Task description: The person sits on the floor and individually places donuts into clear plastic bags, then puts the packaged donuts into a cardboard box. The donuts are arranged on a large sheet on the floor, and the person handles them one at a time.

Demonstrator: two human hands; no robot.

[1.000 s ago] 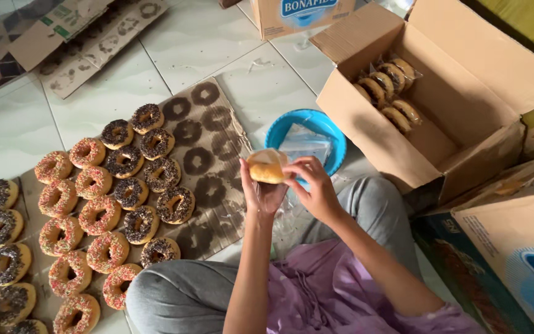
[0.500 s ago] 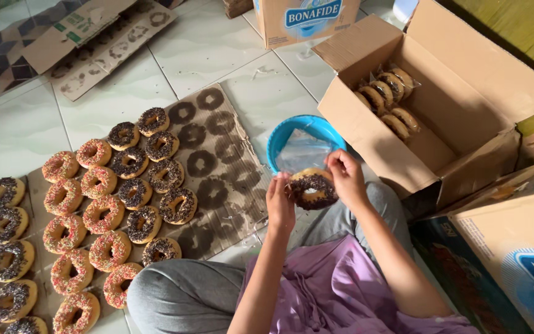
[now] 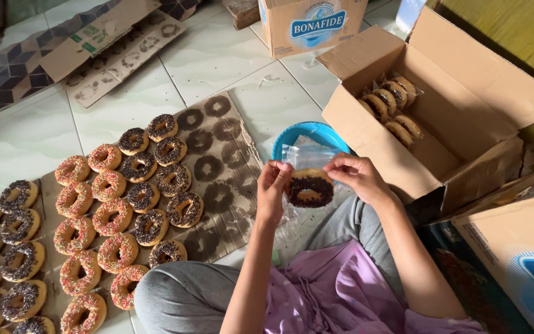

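A chocolate-sprinkled doughnut (image 3: 309, 189) sits inside a clear plastic bag (image 3: 306, 156) that I hold up in front of me. My left hand (image 3: 272, 188) pinches the bag's left edge and my right hand (image 3: 358, 177) pinches its right edge, over a blue bowl (image 3: 309, 134) on the floor. To the left, several doughnuts (image 3: 132, 193) with chocolate or coloured sprinkles lie in rows on a flat sheet of brown cardboard (image 3: 222, 143).
An open cardboard box (image 3: 446, 99) at the right holds several bagged doughnuts (image 3: 394, 105). Another box (image 3: 309, 23) stands at the top, more boxes (image 3: 514, 241) at the lower right. Flattened cardboard (image 3: 109, 46) lies on the white tiled floor (image 3: 26, 139). My grey-trousered knee (image 3: 183, 297) is below.
The doughnut has turned from its plain underside to its sprinkled top and has sunk into the clear bag. My hands have spread apart to the bag's two edges.
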